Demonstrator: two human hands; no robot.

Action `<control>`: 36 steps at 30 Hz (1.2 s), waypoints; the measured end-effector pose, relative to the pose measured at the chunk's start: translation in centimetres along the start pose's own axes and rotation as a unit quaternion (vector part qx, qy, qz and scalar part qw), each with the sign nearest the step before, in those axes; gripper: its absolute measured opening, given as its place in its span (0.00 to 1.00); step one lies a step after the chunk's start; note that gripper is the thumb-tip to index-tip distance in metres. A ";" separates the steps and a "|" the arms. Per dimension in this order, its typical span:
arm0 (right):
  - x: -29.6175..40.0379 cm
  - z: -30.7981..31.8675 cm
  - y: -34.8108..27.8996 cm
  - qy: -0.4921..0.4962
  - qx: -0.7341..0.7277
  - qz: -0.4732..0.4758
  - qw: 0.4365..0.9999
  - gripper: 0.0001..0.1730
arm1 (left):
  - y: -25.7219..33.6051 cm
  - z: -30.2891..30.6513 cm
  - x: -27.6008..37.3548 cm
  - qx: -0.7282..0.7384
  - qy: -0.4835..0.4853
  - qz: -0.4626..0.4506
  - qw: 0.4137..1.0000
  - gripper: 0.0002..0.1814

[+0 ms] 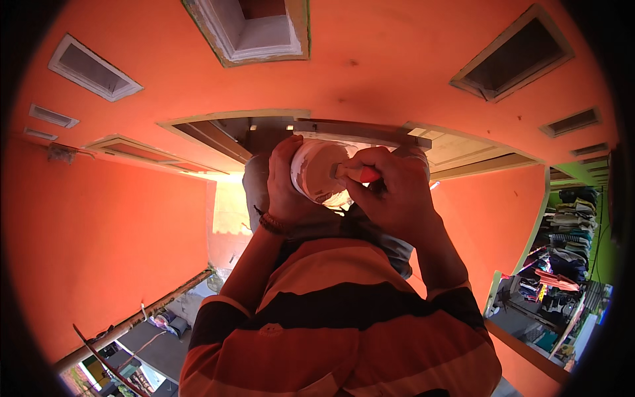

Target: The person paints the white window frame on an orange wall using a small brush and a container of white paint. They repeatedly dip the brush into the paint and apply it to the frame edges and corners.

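Observation:
My left hand (283, 186) grips the side of a round paint container (317, 171) with a pale rim, held in front of my body. My right hand (389, 186) holds a paintbrush (354, 173) with a red-tipped handle. The brush's metal ferrule is over the container's opening, and its bristles are hard to make out. Behind the container, a flat wooden board or ledge (367, 135) runs across. My legs show below and behind the container.
Orange walls (114, 208) surround me, with framed rectangular vent openings (96, 67) high up. A door frame (233, 115) lies ahead. Stacked clothes (573, 223) fill a green-walled space at the right. A wooden pole (106, 360) and a cable lie at lower left.

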State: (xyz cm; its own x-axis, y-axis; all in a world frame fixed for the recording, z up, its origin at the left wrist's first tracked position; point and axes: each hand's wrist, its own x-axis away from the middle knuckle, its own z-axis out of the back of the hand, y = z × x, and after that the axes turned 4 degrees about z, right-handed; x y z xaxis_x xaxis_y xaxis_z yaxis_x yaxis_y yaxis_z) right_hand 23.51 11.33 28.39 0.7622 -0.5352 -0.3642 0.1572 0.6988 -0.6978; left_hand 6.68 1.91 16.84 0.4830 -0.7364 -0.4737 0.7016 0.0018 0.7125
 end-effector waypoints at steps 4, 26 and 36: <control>0.1 -0.9 0.4 -0.022 0.053 0.006 0.998 0.12 | 0.1 -0.1 0.1 -0.002 0.024 -0.013 1.000 0.54; -1.5 0.7 1.1 -0.109 -0.072 0.026 0.991 0.08 | -1.0 -0.2 0.6 0.015 0.028 -0.002 0.999 0.50; -2.5 1.4 1.5 -0.133 -0.154 0.027 0.979 0.07 | -1.2 -0.1 0.7 0.000 0.035 -0.014 0.999 0.50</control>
State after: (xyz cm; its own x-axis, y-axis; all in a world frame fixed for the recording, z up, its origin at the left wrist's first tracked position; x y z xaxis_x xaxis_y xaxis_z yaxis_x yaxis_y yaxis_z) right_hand 22.73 14.35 29.13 0.9075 -0.3291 -0.2611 -0.0542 0.5247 -0.8496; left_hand 6.25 1.44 15.65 0.4993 -0.6869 -0.5281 0.7149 -0.0177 0.6990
